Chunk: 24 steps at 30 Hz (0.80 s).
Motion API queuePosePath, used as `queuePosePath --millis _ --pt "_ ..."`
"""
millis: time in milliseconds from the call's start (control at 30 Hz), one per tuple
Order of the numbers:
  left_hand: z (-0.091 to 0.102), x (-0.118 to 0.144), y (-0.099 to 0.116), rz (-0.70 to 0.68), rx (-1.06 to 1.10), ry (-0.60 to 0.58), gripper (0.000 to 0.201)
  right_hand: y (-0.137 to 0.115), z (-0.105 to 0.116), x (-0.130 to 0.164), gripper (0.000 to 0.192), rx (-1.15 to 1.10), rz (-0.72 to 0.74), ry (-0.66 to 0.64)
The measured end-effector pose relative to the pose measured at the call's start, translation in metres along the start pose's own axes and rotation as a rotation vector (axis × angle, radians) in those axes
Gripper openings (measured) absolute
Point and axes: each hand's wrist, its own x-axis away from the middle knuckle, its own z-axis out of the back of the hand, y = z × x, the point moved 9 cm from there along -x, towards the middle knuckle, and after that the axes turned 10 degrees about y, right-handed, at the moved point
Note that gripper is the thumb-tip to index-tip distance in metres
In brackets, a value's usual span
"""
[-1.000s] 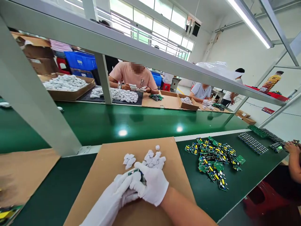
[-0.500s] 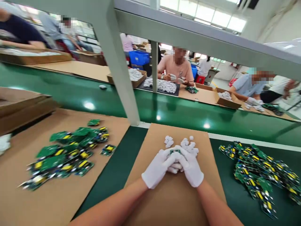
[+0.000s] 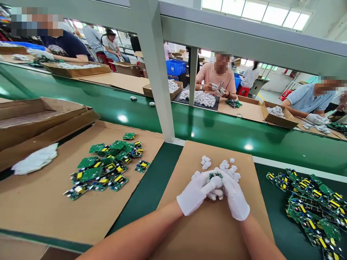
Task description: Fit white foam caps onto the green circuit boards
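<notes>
Both my hands wear white gloves and meet over a brown cardboard sheet (image 3: 217, 231). My left hand (image 3: 195, 193) and my right hand (image 3: 234, 196) together pinch a small green circuit board (image 3: 215, 176), only its top edge showing between the fingertips. Just beyond the fingers lies a small heap of white plastic pieces (image 3: 226, 167) on the cardboard.
A pile of green circuit boards (image 3: 108, 166) lies on cardboard at my left, another pile of boards (image 3: 314, 206) at my right. A white cloth (image 3: 35, 159) and flat cartons (image 3: 40, 119) sit far left. A grey post (image 3: 158, 72) stands ahead; the green conveyor (image 3: 217, 130) and other workers lie beyond.
The view has swung left, bringing the left board pile and cartons into sight. My hands stay clasped on the small board over the cardboard.
</notes>
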Motion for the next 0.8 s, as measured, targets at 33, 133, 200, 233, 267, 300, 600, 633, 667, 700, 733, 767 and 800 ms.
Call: queuePosePath --millis 33,133,200,233,267,300,600,633,667,700,733,767,800 --pt "0.001 0.000 0.000 -0.007 -0.002 0.008 0.040 0.001 0.001 0.000 0.053 0.002 -0.004 0.014" --pt "0.001 0.001 -0.001 0.022 0.029 -0.017 0.043 0.003 0.006 -0.002 0.050 0.036 -0.014 0.057" --pt "-0.003 0.002 -0.004 0.079 0.100 -0.077 0.042 0.004 0.006 -0.003 0.049 0.002 -0.030 0.037" --pt "-0.005 0.002 -0.005 0.105 0.138 -0.105 0.039 0.005 0.006 -0.003 0.051 -0.005 -0.032 0.026" --pt "-0.007 0.001 -0.007 0.124 0.170 -0.120 0.036 0.005 0.007 -0.004 0.052 0.006 -0.017 0.025" --pt "-0.007 0.001 -0.008 0.139 0.195 -0.125 0.033 0.004 0.009 -0.004 0.053 0.033 0.016 0.032" --pt "-0.006 0.004 -0.037 0.361 0.489 -0.136 0.030 -0.012 0.016 0.000 0.050 0.186 0.224 0.082" --pt "-0.005 0.004 -0.040 0.374 0.512 -0.126 0.030 -0.014 0.016 0.000 0.049 0.205 0.222 0.093" --pt "-0.004 0.004 -0.043 0.379 0.532 -0.113 0.030 -0.014 0.016 0.000 0.048 0.220 0.211 0.101" --pt "-0.004 0.003 -0.044 0.377 0.547 -0.101 0.029 -0.012 0.014 -0.001 0.046 0.218 0.188 0.103" --pt "-0.003 0.003 -0.045 0.370 0.555 -0.091 0.029 -0.010 0.012 -0.001 0.046 0.191 0.154 0.094" --pt "-0.003 0.003 -0.045 0.358 0.558 -0.083 0.027 -0.007 0.009 -0.001 0.045 0.142 0.114 0.073" --pt "-0.003 0.003 -0.045 0.347 0.558 -0.079 0.026 -0.005 0.005 -0.001 0.045 0.084 0.075 0.053"
